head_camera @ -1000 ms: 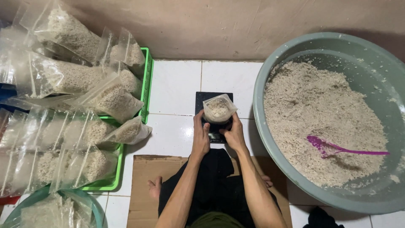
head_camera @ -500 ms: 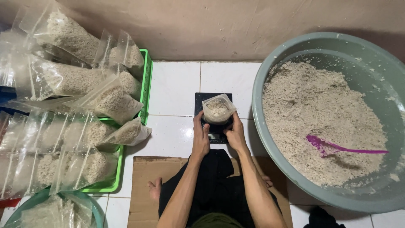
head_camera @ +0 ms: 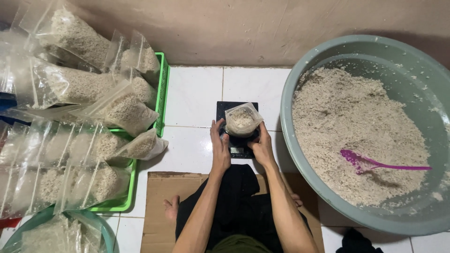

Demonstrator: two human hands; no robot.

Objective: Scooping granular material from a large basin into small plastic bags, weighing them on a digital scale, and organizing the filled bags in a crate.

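Observation:
A small clear plastic bag (head_camera: 242,119) part-filled with pale grain stands open on a black digital scale (head_camera: 236,147) on the white tiled floor. My left hand (head_camera: 219,145) cups the bag's left side and my right hand (head_camera: 261,145) cups its right side, fingers curled around its base. Both forearms reach forward over my dark-clothed lap.
A large grey-green basin (head_camera: 300,154) of the same pale grain sits at right, with a purple scoop (head_camera: 375,164) lying in it. At left, green trays (head_camera: 161,93) hold several filled clear bags. A teal tub (head_camera: 105,229) with bags is at bottom left. Brown cardboard (head_camera: 159,197) lies under me.

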